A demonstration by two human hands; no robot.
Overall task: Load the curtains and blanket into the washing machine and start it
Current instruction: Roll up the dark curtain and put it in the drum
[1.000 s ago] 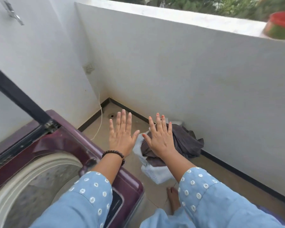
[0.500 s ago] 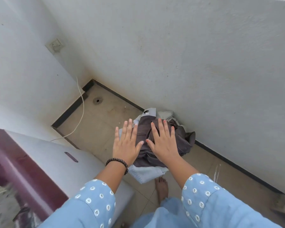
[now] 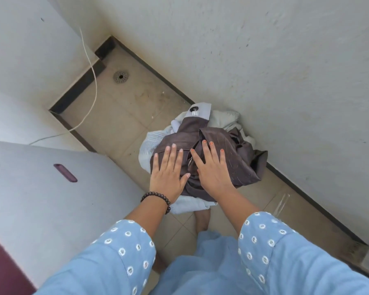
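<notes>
Curtains (image 3: 217, 150) of dark brown cloth are lying in a crumpled heap on the tiled floor (image 3: 119, 124), just beside the white wall (image 3: 264, 60), and your 2 hands are reaching out over them. Your left hand (image 3: 168, 177) is spreading flat, palm down, fingers straight and holding nothing, over the near left edge of the brown cloth. Your right hand (image 3: 213, 169) is doing the same just beside it, fingers straight and slightly fanned, released, over the middle of the heap. You cannot tell from this view whether either palm is touching the cloth or hovering just above it. A dark beaded bracelet (image 3: 157, 199) is sitting on your left wrist, and blue dotted sleeves (image 3: 268, 248) are covering both forearms.

Under the brown cloth a pale blanket (image 3: 149, 145) is showing at the left, far and near edges of the heap. A pale curtain header with a dark ring (image 3: 193, 109) is sticking up at the far side. Your bare foot (image 3: 201, 220) is standing on the floor just below the heap. The washing machine (image 3: 51, 199) is standing to your left, its grey side panel facing you. A white cord (image 3: 94, 77) is trailing down the wall beyond it, near a round floor drain (image 3: 121, 76) in the corner.
</notes>
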